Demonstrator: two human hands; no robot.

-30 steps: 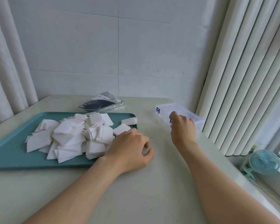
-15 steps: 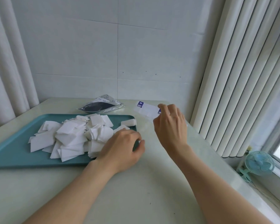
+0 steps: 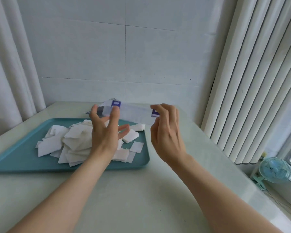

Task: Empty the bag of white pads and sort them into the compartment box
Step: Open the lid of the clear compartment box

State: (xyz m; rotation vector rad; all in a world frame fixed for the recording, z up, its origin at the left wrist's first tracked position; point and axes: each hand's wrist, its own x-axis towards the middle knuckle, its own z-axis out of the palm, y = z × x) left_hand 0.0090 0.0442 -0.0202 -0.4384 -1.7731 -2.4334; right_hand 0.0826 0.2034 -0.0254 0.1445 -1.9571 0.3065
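A clear compartment box (image 3: pixel 134 113) with purple clasps is lifted above the table's far side, blurred by motion. My right hand (image 3: pixel 166 132) grips its right end at one clasp. My left hand (image 3: pixel 104 132) is raised with fingers spread, and its fingertips touch the box's left end by the other clasp. A heap of white pads (image 3: pixel 74 140) lies on the teal tray (image 3: pixel 15 157) under and left of my left hand. The dark-and-silver bag (image 3: pixel 100 111) lies behind the tray, mostly hidden by my left hand and the box.
The pale table (image 3: pixel 133 190) runs to the tiled wall. Vertical blinds (image 3: pixel 250 81) hang close along the right edge, and a curtain (image 3: pixel 10 64) hangs at the left. A small blue fan (image 3: pixel 275 169) stands low on the sill at the right.
My right hand lifted the box from the table's right side and carried it left and up. My left hand rose off the tray edge and opened onto the box's left end.
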